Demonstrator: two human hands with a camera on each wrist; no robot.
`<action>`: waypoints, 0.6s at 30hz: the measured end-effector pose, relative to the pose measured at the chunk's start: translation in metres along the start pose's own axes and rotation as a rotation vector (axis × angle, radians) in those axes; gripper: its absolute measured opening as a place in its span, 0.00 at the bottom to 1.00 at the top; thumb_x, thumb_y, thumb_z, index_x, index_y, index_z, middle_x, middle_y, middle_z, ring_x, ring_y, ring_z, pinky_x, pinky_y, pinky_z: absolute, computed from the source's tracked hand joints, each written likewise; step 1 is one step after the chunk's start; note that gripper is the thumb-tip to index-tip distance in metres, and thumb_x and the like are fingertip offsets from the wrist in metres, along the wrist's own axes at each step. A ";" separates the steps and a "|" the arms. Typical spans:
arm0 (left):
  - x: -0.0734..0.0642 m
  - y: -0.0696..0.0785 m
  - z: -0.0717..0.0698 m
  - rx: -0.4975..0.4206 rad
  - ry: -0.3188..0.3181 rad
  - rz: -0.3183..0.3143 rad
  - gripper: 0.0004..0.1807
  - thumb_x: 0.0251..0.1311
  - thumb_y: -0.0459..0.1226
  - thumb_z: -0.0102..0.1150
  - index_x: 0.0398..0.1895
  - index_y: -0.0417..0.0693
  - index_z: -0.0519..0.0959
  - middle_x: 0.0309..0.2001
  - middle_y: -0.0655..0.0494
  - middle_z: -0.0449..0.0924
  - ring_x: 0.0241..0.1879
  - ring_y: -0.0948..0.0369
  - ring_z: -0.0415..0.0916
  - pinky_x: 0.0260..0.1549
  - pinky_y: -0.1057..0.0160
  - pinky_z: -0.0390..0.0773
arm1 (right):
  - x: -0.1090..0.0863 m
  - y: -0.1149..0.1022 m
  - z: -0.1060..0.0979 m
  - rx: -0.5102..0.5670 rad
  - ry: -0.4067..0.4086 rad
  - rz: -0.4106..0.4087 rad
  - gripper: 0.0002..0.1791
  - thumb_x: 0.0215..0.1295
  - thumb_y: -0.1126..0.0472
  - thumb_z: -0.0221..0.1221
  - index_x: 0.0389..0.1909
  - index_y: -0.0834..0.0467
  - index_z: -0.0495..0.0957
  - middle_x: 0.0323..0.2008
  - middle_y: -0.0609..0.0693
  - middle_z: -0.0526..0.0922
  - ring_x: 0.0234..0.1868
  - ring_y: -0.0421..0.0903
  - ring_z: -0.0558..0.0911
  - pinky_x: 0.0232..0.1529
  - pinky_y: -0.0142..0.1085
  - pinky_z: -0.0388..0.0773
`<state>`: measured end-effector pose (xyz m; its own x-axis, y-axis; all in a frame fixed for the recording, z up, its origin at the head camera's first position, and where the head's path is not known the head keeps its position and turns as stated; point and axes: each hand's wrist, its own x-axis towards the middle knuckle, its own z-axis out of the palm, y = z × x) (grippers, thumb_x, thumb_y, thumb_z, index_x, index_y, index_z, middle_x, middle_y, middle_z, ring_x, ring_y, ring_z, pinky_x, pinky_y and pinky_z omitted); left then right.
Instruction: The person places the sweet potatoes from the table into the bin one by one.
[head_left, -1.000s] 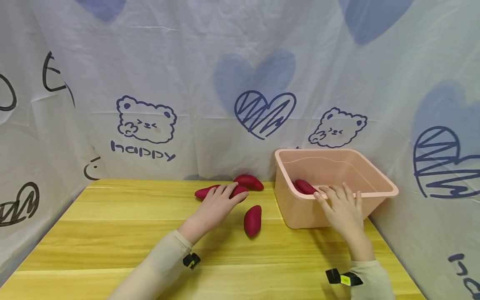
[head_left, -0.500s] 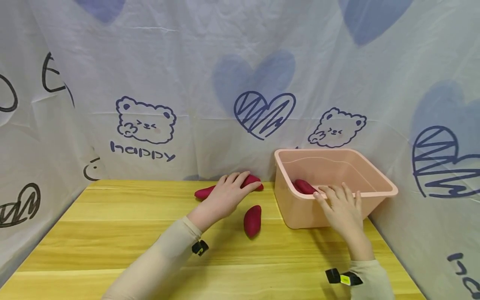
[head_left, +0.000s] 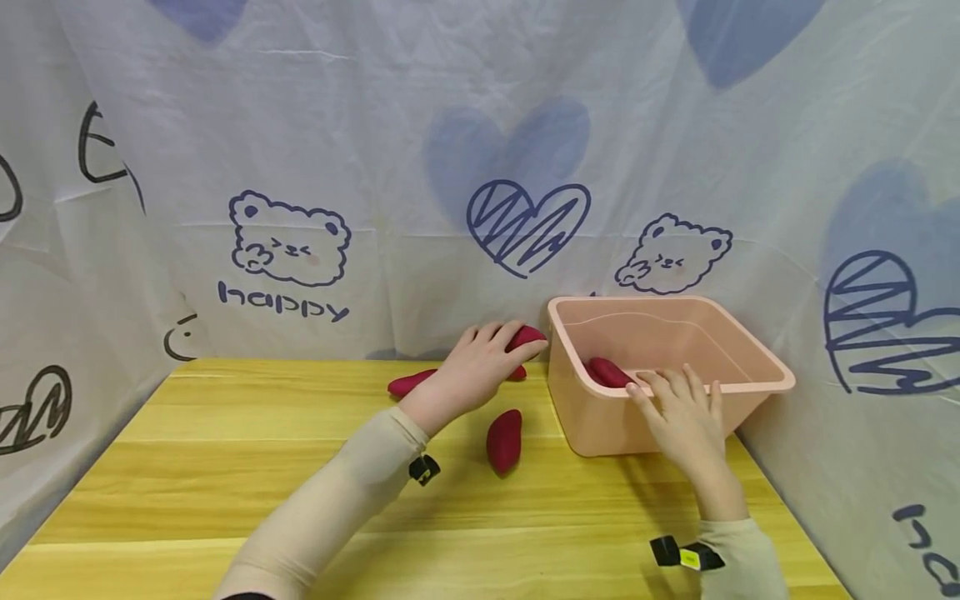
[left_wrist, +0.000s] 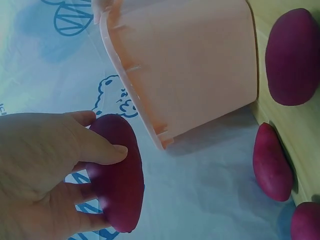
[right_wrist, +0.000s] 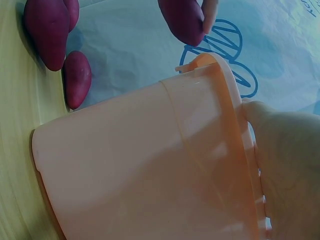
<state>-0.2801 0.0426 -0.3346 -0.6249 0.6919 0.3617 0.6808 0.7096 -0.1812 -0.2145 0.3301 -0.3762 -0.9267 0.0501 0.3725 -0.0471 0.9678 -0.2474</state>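
My left hand [head_left: 471, 371] grips a dark red sweet potato [head_left: 527, 337], raised off the table just left of the pink plastic bin [head_left: 615, 433]. In the left wrist view the thumb lies across this sweet potato [left_wrist: 120, 190], with fingers behind it. My right hand [head_left: 686, 425] rests on the bin's near rim, its fingers spread and fairly straight over the edge. Inside the bin lies another sweet potato [head_left: 609, 372], partly hidden by the rim. A sweet potato [head_left: 504, 442] lies on the table in front of the left hand.
Behind the left hand, two more sweet potatoes lie near the back edge, one at left [head_left: 410, 383] and one partly covered at right [head_left: 517, 374]. A printed cloth [head_left: 405, 275] hangs behind and beside the wooden table [head_left: 225, 467].
My left hand has lifted a sweet potato from the table and carried it right and up towards the bin. The right hand has stayed at the rim.
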 end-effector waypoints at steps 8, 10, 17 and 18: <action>0.017 0.002 0.001 -0.009 0.029 0.020 0.35 0.56 0.41 0.56 0.66 0.68 0.54 0.66 0.50 0.55 0.61 0.50 0.60 0.54 0.46 0.65 | 0.001 0.000 0.000 0.006 0.000 -0.003 0.32 0.64 0.34 0.34 0.58 0.51 0.67 0.60 0.57 0.64 0.67 0.63 0.47 0.61 0.62 0.26; 0.021 0.003 0.001 -0.013 0.017 0.013 0.36 0.56 0.39 0.57 0.66 0.68 0.54 0.66 0.50 0.55 0.61 0.50 0.59 0.55 0.46 0.65 | 0.001 0.001 0.000 0.009 -0.006 0.000 0.33 0.64 0.34 0.34 0.58 0.51 0.67 0.61 0.57 0.64 0.67 0.62 0.47 0.61 0.62 0.26; 0.037 0.008 -0.002 -0.019 0.004 0.007 0.44 0.46 0.39 0.65 0.66 0.68 0.53 0.67 0.51 0.52 0.61 0.50 0.58 0.55 0.47 0.64 | 0.001 0.001 0.001 0.004 0.004 -0.004 0.32 0.64 0.35 0.34 0.58 0.51 0.67 0.60 0.57 0.64 0.67 0.63 0.47 0.61 0.62 0.27; 0.039 0.009 -0.003 -0.023 0.006 0.009 0.44 0.47 0.39 0.65 0.66 0.68 0.53 0.68 0.51 0.52 0.61 0.50 0.58 0.55 0.47 0.64 | 0.001 0.001 0.001 0.005 0.006 -0.006 0.32 0.64 0.35 0.34 0.58 0.51 0.67 0.60 0.57 0.64 0.67 0.63 0.48 0.61 0.62 0.27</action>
<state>-0.2975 0.0755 -0.3197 -0.6163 0.6973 0.3660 0.6952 0.7000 -0.1632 -0.2157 0.3312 -0.3766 -0.9241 0.0461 0.3793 -0.0545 0.9667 -0.2502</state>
